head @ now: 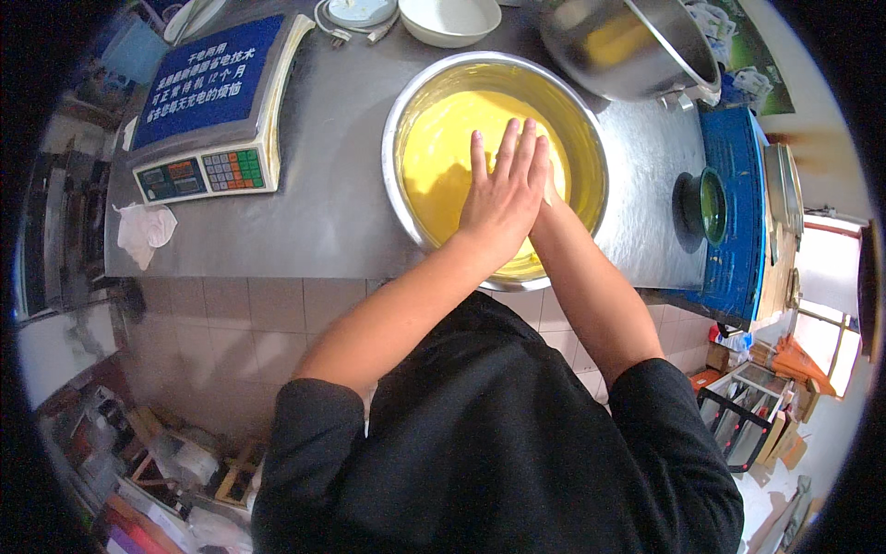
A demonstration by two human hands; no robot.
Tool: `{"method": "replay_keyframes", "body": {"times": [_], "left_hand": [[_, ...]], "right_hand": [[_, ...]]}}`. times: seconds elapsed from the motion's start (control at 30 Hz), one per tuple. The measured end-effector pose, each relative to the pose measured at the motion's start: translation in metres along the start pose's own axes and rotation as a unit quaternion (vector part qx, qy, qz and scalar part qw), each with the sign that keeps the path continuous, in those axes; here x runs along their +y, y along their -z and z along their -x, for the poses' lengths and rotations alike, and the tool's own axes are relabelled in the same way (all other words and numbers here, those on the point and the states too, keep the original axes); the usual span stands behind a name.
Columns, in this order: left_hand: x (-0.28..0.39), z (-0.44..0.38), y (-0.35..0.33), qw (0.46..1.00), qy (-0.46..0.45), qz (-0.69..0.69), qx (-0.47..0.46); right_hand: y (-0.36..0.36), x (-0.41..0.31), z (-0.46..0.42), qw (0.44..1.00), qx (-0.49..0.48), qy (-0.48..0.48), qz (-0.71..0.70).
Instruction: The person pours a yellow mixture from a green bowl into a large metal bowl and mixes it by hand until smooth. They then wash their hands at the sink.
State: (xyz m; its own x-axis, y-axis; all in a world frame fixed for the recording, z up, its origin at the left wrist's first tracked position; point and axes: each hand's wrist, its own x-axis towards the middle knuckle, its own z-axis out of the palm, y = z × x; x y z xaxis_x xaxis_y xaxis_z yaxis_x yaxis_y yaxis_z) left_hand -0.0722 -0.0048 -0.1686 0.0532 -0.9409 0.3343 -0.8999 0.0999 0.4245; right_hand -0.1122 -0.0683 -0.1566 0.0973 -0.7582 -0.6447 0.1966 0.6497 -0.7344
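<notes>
A wide stainless steel bowl sits at the table's front edge, holding a smooth yellow dough or batter. Yellow smears coat its inner wall. Over the bowl, my left hand is palm down, fingers extended and the outermost one spread from the others. It lies over my right hand, whose fingers are mostly hidden beneath it. My wrists cross the bowl's near side. Whether the hidden fingers press into the yellow mass cannot be seen.
The metal table carries a digital scale with printed writing, a crumpled cloth, a white bowl and a power cord. A deep metal pot tilts at back right. A green bowl is beside a blue box.
</notes>
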Motion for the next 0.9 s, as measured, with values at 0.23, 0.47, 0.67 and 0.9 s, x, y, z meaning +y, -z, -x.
{"method": "replay_keyframes", "body": {"times": [0.23,0.47,0.67,0.9], "left_hand": [[-0.003,0.004,0.002,0.997,-0.065,0.033,0.010],[-0.027,-0.004,-0.011,0.986,-0.127,-0.112,-0.012],[-0.034,-0.014,-0.028,0.984,-0.170,-0.058,0.014],[-0.050,-0.026,-0.040,0.989,-0.134,-0.059,0.021]], "right_hand": [[0.008,-0.005,0.030,0.996,-0.061,-0.007,-0.068],[0.037,0.004,0.017,0.967,-0.242,-0.014,-0.081],[0.079,-0.007,0.001,0.878,-0.442,-0.115,-0.142],[0.075,-0.046,0.031,0.938,-0.325,-0.117,-0.030]]}}
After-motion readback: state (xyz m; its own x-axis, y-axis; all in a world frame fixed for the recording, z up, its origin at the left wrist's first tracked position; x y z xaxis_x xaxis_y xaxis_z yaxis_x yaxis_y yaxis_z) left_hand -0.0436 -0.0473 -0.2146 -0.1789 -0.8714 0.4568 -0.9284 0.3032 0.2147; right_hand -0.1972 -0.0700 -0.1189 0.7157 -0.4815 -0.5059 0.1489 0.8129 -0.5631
